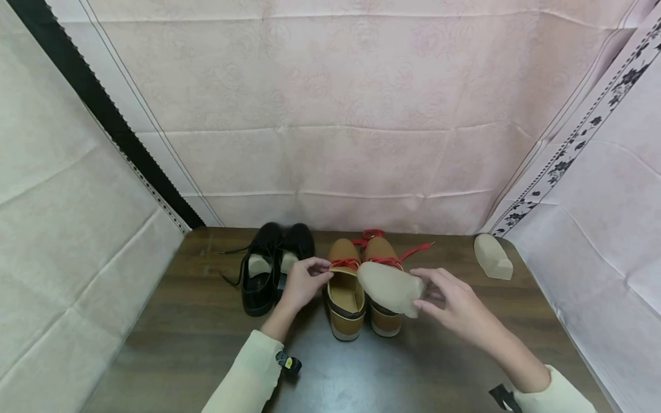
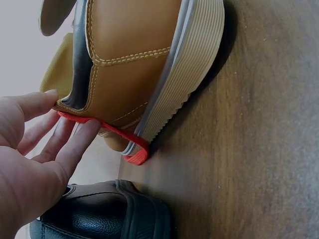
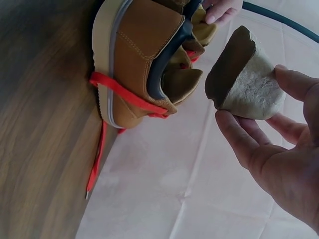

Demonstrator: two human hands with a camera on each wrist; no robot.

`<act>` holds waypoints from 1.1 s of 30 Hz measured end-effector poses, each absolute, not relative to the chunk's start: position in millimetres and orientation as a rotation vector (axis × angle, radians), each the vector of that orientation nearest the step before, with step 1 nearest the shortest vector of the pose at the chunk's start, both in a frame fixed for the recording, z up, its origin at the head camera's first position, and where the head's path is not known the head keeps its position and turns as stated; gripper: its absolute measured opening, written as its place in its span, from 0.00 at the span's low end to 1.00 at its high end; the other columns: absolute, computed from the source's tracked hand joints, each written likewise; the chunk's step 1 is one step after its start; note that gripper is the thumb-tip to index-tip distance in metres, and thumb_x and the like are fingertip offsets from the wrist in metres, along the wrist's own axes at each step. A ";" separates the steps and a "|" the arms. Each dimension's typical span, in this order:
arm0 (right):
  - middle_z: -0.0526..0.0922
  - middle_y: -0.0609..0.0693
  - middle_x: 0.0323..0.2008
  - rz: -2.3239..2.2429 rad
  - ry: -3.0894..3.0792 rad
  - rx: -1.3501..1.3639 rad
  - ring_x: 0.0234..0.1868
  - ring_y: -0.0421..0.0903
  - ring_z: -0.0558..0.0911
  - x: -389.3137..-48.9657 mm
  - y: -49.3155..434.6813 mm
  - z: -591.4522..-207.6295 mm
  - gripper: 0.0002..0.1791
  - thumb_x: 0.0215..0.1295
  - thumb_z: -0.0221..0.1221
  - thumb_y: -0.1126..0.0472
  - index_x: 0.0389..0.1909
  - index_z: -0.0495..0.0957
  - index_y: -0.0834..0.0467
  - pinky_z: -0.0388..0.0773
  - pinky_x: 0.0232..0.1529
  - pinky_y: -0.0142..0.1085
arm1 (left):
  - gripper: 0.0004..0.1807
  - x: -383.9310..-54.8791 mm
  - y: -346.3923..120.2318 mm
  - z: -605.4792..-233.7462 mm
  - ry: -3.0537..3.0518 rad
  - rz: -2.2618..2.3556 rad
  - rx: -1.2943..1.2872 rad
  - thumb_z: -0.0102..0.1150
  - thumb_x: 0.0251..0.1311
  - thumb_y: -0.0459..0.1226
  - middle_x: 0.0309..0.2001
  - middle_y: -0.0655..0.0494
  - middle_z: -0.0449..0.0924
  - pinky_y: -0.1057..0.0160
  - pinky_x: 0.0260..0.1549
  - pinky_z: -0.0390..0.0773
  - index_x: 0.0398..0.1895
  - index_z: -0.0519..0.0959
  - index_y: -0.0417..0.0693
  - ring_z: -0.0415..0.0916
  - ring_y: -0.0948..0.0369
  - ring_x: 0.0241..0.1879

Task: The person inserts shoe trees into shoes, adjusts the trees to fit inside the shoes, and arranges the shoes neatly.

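My right hand [image 1: 457,304] holds a pale moulded shoe insert [image 1: 388,287] between thumb and fingers, above the right one of two tan shoes. In the right wrist view the insert [image 3: 256,84] shows a hollow, shadowed side. The left tan shoe [image 1: 345,328] stands upright with its mouth wide. At its yellowish tongue [image 2: 59,64] my left hand [image 1: 303,284] pinches the upper edge, its other fingers beside the red lace [image 2: 114,130]. The right tan shoe [image 1: 385,326] stands alongside, partly covered by the insert in the head view.
Black shoes [image 1: 257,303] with pale inserts inside stand left of the tan pair, close to my left wrist. Another pale insert [image 1: 493,258] lies at the back right of the wooden surface [image 1: 201,344]. Cloth walls [image 1: 330,160] rise behind and on both sides.
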State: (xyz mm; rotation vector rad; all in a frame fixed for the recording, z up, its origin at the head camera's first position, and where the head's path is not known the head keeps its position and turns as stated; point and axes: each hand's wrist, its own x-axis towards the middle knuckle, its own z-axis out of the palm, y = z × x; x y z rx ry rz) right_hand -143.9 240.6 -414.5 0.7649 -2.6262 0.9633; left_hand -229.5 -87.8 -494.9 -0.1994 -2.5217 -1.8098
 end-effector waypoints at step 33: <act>0.82 0.44 0.47 0.917 -2.727 0.908 0.45 0.41 0.86 -145.2 216.4 -407.4 0.28 0.60 0.74 0.61 0.62 0.78 0.55 0.86 0.46 0.37 | 0.09 -230.1 -86.3 -493.9 -2.518 -1.821 -0.178 0.72 0.60 0.31 0.36 0.49 0.88 0.66 0.30 0.83 0.44 0.88 0.43 0.84 0.61 0.32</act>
